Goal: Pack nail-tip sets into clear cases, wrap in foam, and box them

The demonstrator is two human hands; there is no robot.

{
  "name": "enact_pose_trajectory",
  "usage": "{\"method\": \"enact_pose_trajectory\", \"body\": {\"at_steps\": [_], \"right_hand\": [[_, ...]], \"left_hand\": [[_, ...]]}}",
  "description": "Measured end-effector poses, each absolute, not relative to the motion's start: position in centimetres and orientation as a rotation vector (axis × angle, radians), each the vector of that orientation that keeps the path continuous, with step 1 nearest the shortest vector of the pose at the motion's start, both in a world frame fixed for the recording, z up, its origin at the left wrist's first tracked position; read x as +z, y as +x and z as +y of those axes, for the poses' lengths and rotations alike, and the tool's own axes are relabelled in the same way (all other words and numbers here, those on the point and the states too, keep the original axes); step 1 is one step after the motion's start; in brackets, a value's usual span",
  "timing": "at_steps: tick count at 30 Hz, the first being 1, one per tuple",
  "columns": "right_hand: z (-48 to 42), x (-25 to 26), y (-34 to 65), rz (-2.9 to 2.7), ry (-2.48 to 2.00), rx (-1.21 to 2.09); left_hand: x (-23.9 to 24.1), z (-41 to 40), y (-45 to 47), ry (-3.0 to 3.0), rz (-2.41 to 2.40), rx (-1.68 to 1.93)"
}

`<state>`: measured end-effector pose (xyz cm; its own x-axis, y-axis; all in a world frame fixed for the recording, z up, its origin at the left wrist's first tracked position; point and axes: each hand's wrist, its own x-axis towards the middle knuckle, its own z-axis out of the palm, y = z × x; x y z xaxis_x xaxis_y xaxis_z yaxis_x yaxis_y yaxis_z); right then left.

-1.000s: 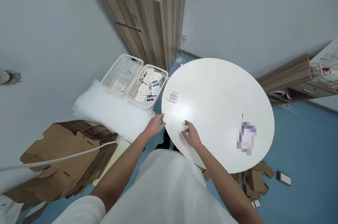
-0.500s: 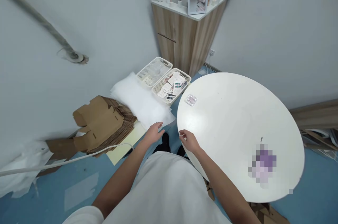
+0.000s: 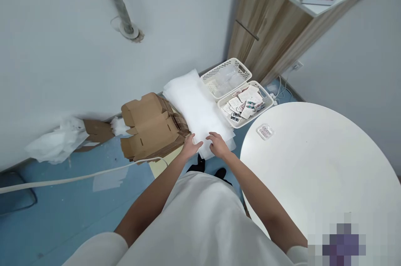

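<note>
My left hand (image 3: 191, 147) has its thumb spread from the fingers and holds nothing. Close to it on the right is my right hand (image 3: 218, 145), empty too, its fingers loosely bent and apart. Both appear over the near end of a stack of white foam sheets (image 3: 196, 103); whether they touch it I cannot tell. Left of the stack lies a pile of flat brown cardboard boxes (image 3: 152, 122). Behind and to the right, one white basket (image 3: 229, 127) holds many small cards with coloured pieces, and another basket (image 3: 206, 77) holds clear plastic pieces.
A round white table (image 3: 300, 153) stands at my right with a small clear case (image 3: 265, 131) near its edge. A white cable (image 3: 94, 173) crosses at the left. A wooden cabinet (image 3: 269, 24) fills the corner. White plastic wrapping (image 3: 58, 140) lies by the wall.
My view has turned left, so the table has shifted right in the picture. My right hand has moved from the table's edge to over the foam sheets, near my left hand.
</note>
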<state>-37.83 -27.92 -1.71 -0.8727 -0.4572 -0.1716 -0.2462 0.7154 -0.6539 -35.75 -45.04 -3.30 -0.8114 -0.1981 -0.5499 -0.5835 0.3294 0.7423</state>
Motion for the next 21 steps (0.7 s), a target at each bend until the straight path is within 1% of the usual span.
{"method": "enact_pose_trajectory", "body": {"at_steps": [5, 9, 15, 18, 21], "right_hand": [[-32.8, -3.0, -41.0, 2.546, -0.772, -0.713], [-34.8, -4.1, -41.9, 2.498, -0.803, -0.652], [-35.0, -4.8, -42.1, 2.452, -0.812, -0.839], [-34.3, -4.2, -42.1, 2.512, -0.745, -0.952], [-33.3, -2.9, -41.8, 2.601, -0.657, -1.03]], "left_hand": [[-3.9, -46.4, -36.7, -0.629, 2.296, 1.586], [-3.8, -46.8, -37.5, -0.606, 2.27, 1.631], [-3.9, -46.7, -37.6, -0.599, 2.22, 1.745], [-3.4, -46.3, -37.5, -0.646, 2.171, 1.817], [-2.4, -45.9, -37.6, -0.737, 1.98, 1.955]]}}
